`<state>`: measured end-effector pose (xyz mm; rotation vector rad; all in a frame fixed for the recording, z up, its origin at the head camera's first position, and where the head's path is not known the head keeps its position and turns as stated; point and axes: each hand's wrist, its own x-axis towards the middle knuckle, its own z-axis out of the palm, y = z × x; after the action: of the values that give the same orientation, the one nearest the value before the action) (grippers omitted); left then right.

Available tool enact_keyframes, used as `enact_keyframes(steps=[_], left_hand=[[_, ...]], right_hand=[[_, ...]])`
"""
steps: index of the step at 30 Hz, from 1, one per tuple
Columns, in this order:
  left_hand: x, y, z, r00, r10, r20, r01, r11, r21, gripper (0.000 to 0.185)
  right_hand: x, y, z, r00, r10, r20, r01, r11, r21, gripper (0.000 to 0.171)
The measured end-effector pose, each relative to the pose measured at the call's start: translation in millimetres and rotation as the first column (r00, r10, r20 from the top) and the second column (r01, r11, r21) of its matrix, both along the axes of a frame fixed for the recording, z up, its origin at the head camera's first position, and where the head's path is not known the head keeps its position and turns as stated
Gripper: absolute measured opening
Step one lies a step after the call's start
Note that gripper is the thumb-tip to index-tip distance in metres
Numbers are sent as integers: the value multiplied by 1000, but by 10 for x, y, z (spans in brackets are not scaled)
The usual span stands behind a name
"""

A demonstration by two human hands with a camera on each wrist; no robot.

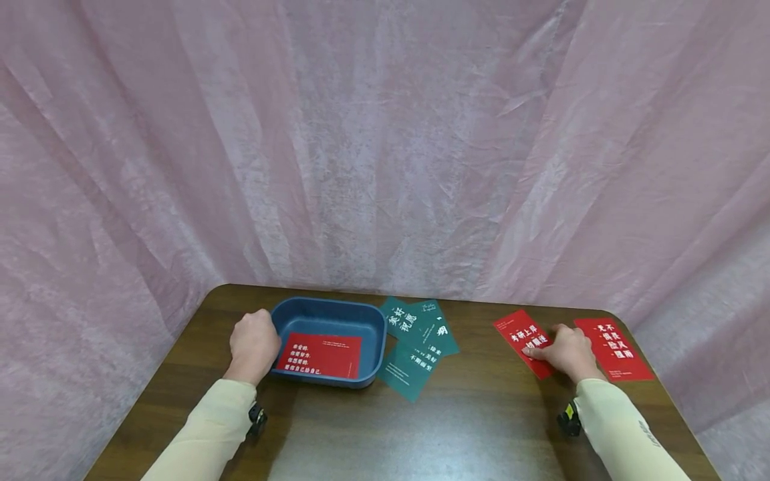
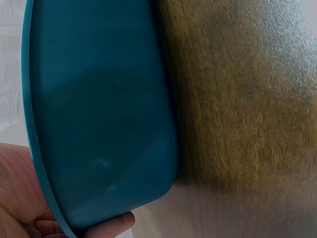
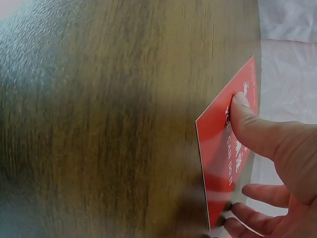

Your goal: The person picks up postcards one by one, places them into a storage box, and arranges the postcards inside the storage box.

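Note:
My left hand (image 1: 255, 339) grips the left end of a blue plastic basin (image 1: 327, 302). In the left wrist view its fingers (image 2: 115, 225) curl under the rim at the basin's end. A red card (image 1: 327, 353) with white writing lies in the basin. At the right, my right hand (image 1: 568, 351) holds another red card (image 1: 521, 327) with white characters. The right wrist view shows the thumb (image 3: 252, 130) on the card's printed face and the other fingers by its edge; their contact underneath is hidden.
Several overlapping green cards (image 1: 409, 374) lie just right of the basin. Another red card (image 1: 615, 351) lies beyond the right hand, near the table's right edge. A pink curtain (image 1: 385, 147) hangs behind the wooden table (image 1: 445, 427).

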<state>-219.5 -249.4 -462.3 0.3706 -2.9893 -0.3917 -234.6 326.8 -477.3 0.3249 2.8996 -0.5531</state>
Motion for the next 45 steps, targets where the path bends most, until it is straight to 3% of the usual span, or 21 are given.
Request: enact_keyframes(steps=[18, 32, 39, 45], left_hand=[[21, -18, 8, 1000, -9, -2, 9, 1000, -11, 34], [1, -15, 1, 1000, -12, -15, 12, 1000, -9, 34], [-9, -17, -12, 998, -14, -69, 14, 1000, -7, 20], [-1, -4, -11, 998, -9, -62, 9, 1000, -4, 21]], right_hand=[[-58, -29, -8, 995, -96, 30, 98, 993, -62, 88], [-49, -28, 33, 988, -146, 51, 148, 988, -35, 84], [4, -27, -35, 993, -118, 1, 118, 993, -28, 84], [27, -18, -86, 995, -82, -51, 79, 995, -53, 83]])
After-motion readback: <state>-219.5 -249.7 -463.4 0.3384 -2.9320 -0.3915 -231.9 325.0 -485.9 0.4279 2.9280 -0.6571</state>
